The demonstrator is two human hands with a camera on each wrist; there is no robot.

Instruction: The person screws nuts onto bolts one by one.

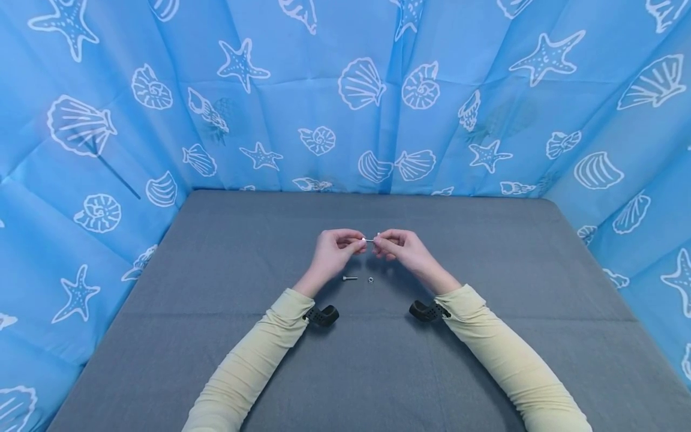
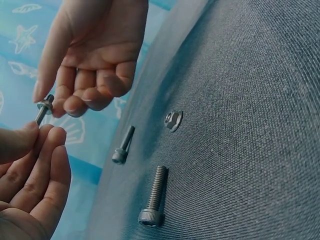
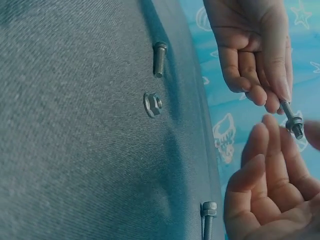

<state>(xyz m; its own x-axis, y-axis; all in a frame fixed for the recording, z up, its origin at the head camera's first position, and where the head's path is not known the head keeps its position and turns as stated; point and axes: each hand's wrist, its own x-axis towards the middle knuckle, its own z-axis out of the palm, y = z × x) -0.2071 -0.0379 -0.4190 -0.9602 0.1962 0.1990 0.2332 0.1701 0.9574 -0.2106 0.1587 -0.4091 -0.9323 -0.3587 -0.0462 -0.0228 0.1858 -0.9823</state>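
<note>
Above the table, my left hand (image 1: 333, 251) pinches a small silver bolt (image 2: 41, 116) between thumb and fingertips. A nut (image 3: 294, 123) is on the bolt's shank, and the threaded end sticks out past it. My right hand (image 1: 402, 247) faces the left, its thumb and forefinger at either side of that nut, pinching it. Its other fingers are loosely bent. Below the hands, a socket-head bolt (image 1: 349, 278) lies on the grey cloth beside a flanged nut (image 1: 370, 279). Another bolt (image 2: 123, 145) lies farther off in the left wrist view; I cannot make it out in the head view.
Grey cloth covers the table (image 1: 345, 372). A blue curtain (image 1: 324, 96) with white shells and starfish hangs along its back and sides. Black wrist mounts (image 1: 322, 315) hang from both cuffs, close over the cloth.
</note>
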